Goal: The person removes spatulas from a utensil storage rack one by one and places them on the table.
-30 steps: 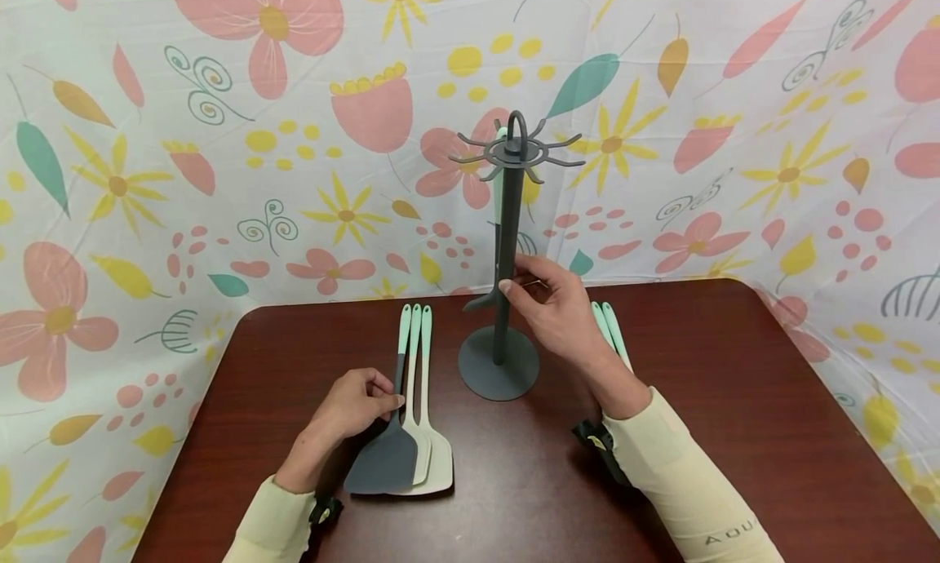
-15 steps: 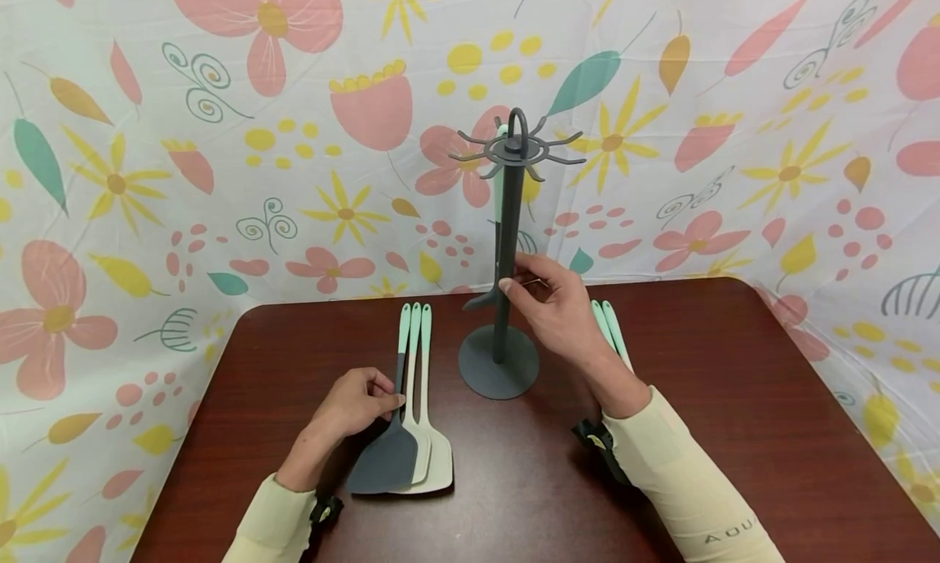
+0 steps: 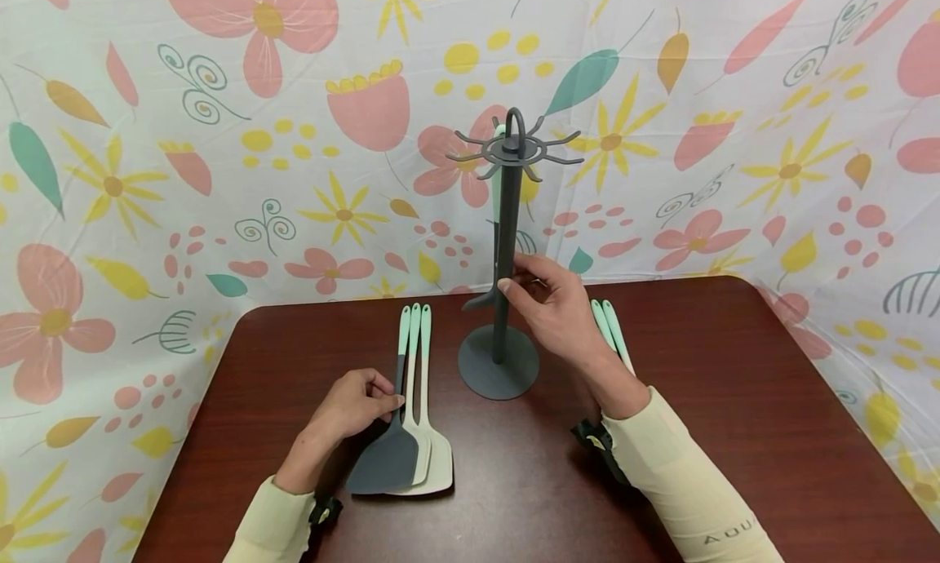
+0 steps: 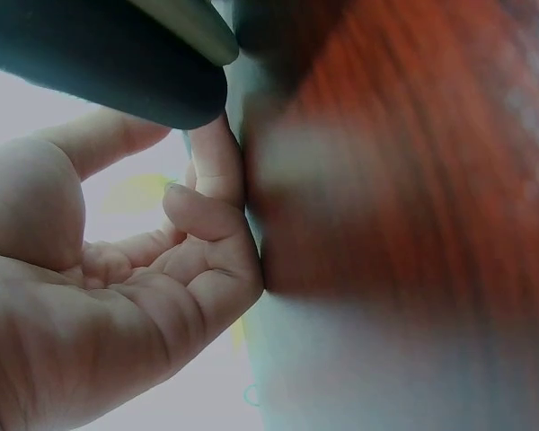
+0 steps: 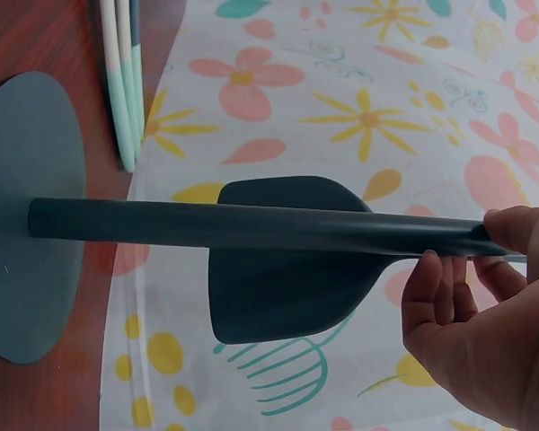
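My left hand (image 3: 356, 404) pinches the shaft of a dark grey spatula (image 3: 384, 463) with a mint handle, lying flat on the table. Partly under its blade are two cream spatulas (image 3: 441, 465), their handles side by side. In the middle stands a grey utensil stand (image 3: 507, 237), upright on a round base with a ring of hooks on top. My right hand (image 3: 554, 314) grips its pole, thumb in front and fingers behind. Another dark spatula (image 5: 287, 301) hangs behind the pole, its blade wide in the right wrist view; whether my fingers also touch its shaft, I cannot tell.
Two more mint handles (image 3: 608, 326) lie to the right, mostly hidden by my right forearm. The brown table (image 3: 507, 506) has its back edge close to a flower-patterned cloth (image 3: 294, 179) that hangs as a wall.
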The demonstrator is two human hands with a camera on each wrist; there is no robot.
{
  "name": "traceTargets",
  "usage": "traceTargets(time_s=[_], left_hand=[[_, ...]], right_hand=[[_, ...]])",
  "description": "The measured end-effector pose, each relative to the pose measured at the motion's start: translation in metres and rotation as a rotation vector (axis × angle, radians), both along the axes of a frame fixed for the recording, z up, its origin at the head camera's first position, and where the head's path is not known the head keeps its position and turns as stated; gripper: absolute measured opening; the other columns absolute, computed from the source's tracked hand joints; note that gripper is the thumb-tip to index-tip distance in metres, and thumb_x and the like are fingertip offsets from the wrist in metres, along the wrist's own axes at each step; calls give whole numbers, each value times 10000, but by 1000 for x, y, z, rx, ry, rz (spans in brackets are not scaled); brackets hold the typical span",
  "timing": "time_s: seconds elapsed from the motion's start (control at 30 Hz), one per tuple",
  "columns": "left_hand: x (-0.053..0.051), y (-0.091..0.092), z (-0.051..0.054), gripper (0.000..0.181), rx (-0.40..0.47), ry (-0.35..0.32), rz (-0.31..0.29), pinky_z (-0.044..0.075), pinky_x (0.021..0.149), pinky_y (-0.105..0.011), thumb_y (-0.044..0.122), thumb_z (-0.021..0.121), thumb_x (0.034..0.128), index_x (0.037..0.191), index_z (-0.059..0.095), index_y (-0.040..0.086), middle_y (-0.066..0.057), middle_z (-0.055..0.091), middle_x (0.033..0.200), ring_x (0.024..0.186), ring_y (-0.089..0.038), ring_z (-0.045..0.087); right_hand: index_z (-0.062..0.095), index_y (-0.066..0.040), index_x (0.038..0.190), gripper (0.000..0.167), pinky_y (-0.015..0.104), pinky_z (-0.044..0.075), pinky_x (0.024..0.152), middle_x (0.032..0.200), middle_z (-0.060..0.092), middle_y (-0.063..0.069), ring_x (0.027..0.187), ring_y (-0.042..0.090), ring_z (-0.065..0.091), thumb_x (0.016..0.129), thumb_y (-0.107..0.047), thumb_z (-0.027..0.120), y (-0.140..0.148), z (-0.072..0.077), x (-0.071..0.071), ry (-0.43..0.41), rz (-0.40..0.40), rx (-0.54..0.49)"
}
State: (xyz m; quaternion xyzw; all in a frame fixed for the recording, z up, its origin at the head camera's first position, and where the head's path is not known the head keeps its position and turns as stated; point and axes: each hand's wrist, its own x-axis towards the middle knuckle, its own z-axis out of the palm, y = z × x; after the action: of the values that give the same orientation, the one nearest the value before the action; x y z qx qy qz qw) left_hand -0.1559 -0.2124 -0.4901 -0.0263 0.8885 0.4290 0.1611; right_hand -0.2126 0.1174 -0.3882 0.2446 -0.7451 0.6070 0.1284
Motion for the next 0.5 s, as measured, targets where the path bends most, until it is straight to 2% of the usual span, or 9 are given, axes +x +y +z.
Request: traceTargets(time_s=[0.23, 0.5], left_hand=[[0, -1, 0, 205, -2, -2, 2, 513, 669, -330, 246, 815, 955, 1007, 703, 82, -21, 716, 795, 714, -152, 721], [1, -2, 5, 186, -23, 6, 0, 494, 674, -329, 270, 796, 973, 996, 715, 104, -15, 722, 776, 721, -163, 695]], right_hand=[[739, -76, 1314, 300, 259, 576, 768, 1062, 705, 92, 926, 242, 656, 1017, -40, 709, 0, 0, 0, 5, -6, 4], [738, -80, 1319, 302, 252, 575, 772, 1068, 711, 98, 932, 237, 664, 1021, -46, 708, 0, 1, 0, 5, -9, 9]])
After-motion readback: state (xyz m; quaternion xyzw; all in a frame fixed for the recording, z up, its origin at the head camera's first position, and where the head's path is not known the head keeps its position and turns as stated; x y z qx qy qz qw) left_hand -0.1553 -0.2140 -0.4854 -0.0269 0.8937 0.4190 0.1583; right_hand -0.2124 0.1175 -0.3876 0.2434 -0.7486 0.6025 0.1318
